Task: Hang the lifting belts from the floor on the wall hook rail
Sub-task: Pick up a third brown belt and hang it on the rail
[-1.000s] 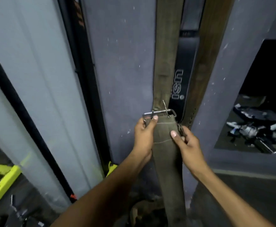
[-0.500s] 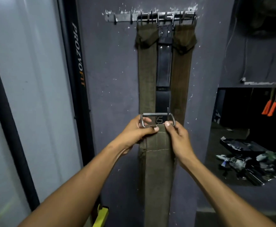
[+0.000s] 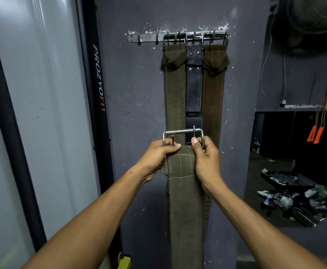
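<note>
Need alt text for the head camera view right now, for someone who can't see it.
Both hands, left hand and right hand, hold an olive belt up by its metal buckle, well below the wall hook rail. Three belts already hang there: olive, black, brown.

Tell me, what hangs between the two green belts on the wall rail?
In the head view, a narrow black leather belt hangs between the left green belt and right one.

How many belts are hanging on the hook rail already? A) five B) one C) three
C, three belts hang from the rail: a green one, a black one and a brown one; a fourth is in both hands, not yet hung.
</note>
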The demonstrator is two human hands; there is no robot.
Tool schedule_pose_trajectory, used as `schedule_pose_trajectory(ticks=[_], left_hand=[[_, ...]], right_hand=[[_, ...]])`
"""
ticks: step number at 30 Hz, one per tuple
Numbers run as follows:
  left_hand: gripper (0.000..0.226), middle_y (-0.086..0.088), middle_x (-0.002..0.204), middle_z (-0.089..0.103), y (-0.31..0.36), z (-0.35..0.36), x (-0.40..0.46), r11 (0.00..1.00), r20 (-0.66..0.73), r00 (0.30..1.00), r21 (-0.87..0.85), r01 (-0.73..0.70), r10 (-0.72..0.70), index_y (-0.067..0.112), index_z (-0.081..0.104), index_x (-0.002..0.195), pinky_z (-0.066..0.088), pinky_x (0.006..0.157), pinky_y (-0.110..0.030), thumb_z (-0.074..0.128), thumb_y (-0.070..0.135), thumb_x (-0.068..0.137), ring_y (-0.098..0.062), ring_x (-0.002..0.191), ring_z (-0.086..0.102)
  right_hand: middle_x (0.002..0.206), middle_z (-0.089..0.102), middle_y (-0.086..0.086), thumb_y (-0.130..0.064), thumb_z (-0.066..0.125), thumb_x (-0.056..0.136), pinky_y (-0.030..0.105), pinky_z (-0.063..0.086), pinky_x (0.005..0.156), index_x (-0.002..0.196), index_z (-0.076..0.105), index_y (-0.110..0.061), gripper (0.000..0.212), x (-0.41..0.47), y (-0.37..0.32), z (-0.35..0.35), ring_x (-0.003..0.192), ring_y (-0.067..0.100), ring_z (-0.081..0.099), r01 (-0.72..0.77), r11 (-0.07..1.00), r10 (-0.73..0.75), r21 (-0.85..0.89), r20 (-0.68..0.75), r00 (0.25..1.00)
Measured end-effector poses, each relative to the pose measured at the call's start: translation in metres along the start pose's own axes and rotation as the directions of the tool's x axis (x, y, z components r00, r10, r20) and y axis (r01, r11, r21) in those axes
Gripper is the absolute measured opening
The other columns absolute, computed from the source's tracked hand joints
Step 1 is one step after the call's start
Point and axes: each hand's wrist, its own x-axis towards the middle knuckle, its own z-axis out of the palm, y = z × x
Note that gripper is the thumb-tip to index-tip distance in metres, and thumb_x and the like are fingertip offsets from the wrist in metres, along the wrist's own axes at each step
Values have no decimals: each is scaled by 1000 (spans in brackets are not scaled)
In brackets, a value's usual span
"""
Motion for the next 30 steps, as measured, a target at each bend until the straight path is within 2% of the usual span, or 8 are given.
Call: schedule_pose_trajectory(ticks=[2,5,8,13,17,23,27,30], left_hand=[[20,-18,95,65,1,-2,-3,999,-3,999,-6,47,-47,16,62,85,48,87,-43,79,26,86,-31,94,61],[24,4,77,71,-4,-5,-7,985,-19,995,149,-91,95,24,66,84,53,61,-22,83,40,79,-10,72,68],[19,12,64,67,-4,-4,-10,965,-19,980,179,-191,198,29,68,76,48,54,-12,76,39,90,2,59,62],[47,6,51,65,5,1,-1,972,-135,967,128,-197,214,18,67,57,47,46,-16,64,31,102,-3,46,62],[37,-4,60,68,7,9,6,983,-163,970,67,-172,181,8,67,69,54,51,-22,67,30,100,-12,54,66],[38,0,55,68,21,18,16,982,-276,943,20,-187,185,15,64,67,53,46,-23,71,38,96,-10,48,65],[34,-7,91,80,11,28,14,958,-223,946,-113,-263,233,12,72,96,62,71,-30,72,45,93,-17,82,77],[57,-7,115,80,-33,31,-7,975,-86,983,-141,-173,162,16,73,119,62,80,-29,79,58,81,-21,105,77]], right_hand=[[68,65,-12,-32,58,106,23,51,59,80,58,-25,28,-2,-2,1,64,2,60,6,1000,-6,-6,0,1000],[67,66,-13,-34,58,106,26,51,60,79,58,-29,27,-4,-3,0,63,1,60,0,1000,-1,-29,-9,1000],[72,67,-8,-34,58,106,34,55,63,85,60,-21,25,-6,-8,-2,69,8,64,17,999,-17,-30,9,1000],[70,63,-2,-33,58,106,34,51,58,88,58,-11,29,-8,-17,1,65,15,60,91,996,-90,-16,54,994],[70,66,-9,-33,59,106,22,52,58,87,60,-17,25,-4,-16,-4,65,6,62,50,998,-51,22,47,998],[106,80,-5,-41,63,102,24,61,78,114,68,-22,23,-11,-15,-6,98,9,77,-31,998,23,56,137,990],[105,79,13,-25,62,104,48,63,88,110,71,-9,19,4,-34,0,100,30,77,28,993,-28,114,0,1000],[106,76,23,-24,63,104,62,58,93,105,69,-5,21,32,-53,1,98,34,74,55,993,-47,104,-76,996]])
